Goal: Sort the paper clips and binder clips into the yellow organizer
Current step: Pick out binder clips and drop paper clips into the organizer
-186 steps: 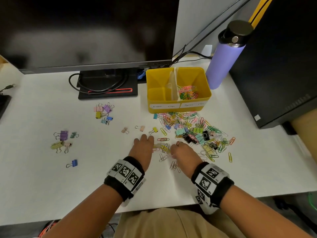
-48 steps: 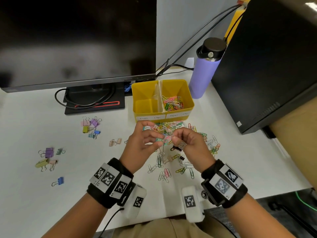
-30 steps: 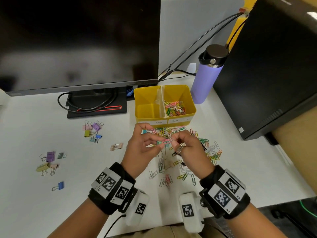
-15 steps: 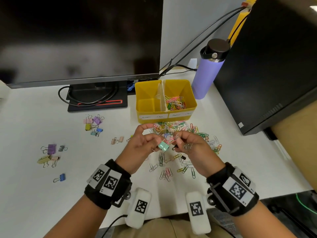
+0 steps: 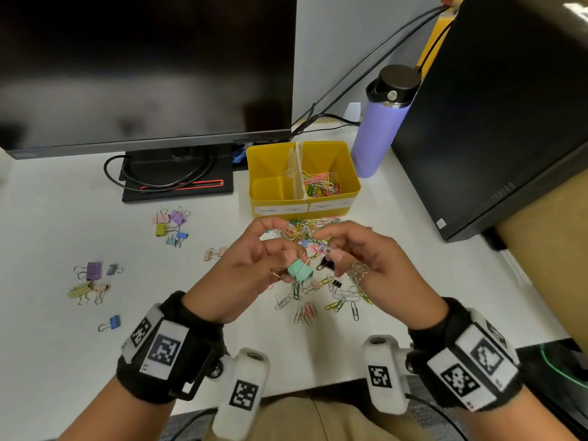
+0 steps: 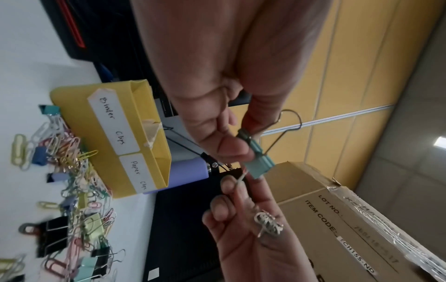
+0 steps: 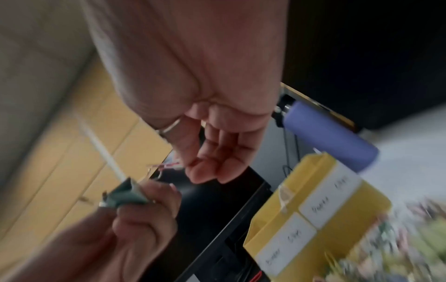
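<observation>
- A mint-green binder clip is pinched in the left hand, raised above the desk.
- A pink paper clip is pinched in the fingertips of the right hand, just beside the binder clip.
- In the yellow organizer, the paper-clip compartment is seen partly filled; the binder-clip compartment appears empty.
- A mixed pile of clips is left in front of the organizer, and binder clip groups are scattered to the left.
- Most sorting is judged still undone.
</observation>
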